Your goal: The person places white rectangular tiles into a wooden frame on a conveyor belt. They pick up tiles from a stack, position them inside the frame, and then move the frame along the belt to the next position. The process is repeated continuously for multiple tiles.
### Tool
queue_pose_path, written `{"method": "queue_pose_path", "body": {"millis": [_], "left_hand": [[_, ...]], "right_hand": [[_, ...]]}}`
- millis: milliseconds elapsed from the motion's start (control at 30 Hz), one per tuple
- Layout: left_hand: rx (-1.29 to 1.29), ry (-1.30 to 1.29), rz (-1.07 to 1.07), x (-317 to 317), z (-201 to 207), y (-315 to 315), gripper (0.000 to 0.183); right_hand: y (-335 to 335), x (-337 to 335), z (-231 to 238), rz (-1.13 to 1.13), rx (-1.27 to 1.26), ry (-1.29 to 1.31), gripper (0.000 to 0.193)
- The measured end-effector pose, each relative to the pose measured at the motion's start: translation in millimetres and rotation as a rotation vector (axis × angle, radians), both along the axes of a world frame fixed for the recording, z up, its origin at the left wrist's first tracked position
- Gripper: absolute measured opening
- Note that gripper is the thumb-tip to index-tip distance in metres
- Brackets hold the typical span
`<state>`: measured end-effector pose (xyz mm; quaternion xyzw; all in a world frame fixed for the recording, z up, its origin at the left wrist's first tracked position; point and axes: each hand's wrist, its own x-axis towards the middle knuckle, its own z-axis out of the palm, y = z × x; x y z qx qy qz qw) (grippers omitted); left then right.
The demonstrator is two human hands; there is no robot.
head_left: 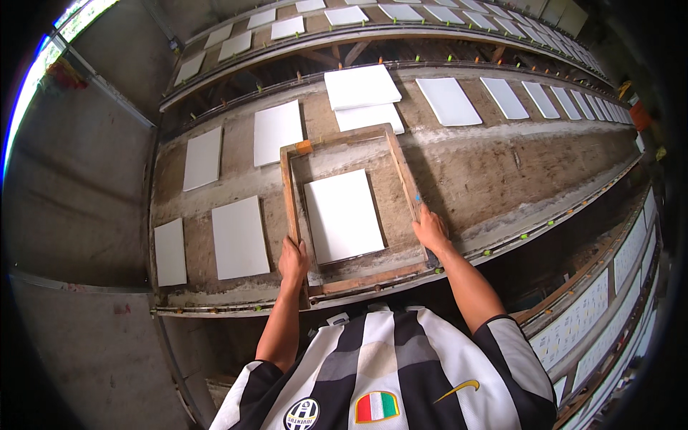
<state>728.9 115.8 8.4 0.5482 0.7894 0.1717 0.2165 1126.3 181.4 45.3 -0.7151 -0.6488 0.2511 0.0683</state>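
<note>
I hold a rectangular wooden frame, like a screen-printing frame, over the near part of the long table. My left hand is closed on its left rail near the bottom corner. Around the right rail, lower half, wraps my right hand. Through the frame's opening shows a flat white sheet; whether a mesh spans the opening I cannot tell. An orange patch marks the frame's far left corner. Whether the frame touches the table is unclear.
Flat white sheets lie left of the frame, such as one close by. Two sheets overlap behind it, and a row runs off right. The brown table has green-clipped rails. Another sheet-covered table stands beyond; a grey wall rises left.
</note>
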Motion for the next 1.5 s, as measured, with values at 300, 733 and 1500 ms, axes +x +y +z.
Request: {"method": "queue_pose_path", "body": {"millis": [300,733,1500], "left_hand": [[0.093,-0.098,0.054,30,42,0,0.055],[0.270,-0.193,0.013,201,67,81,0.054],[0.154,-0.098,0.096,340,-26,77,0.057]], "right_hand": [[-10,26,46,-0.041,0.076,-0.014,0.060],[61,199,45,-0.087,0.133,-0.050,0.068],[84,342,-61,-0.040,0.107,0.102,0.070]]}}
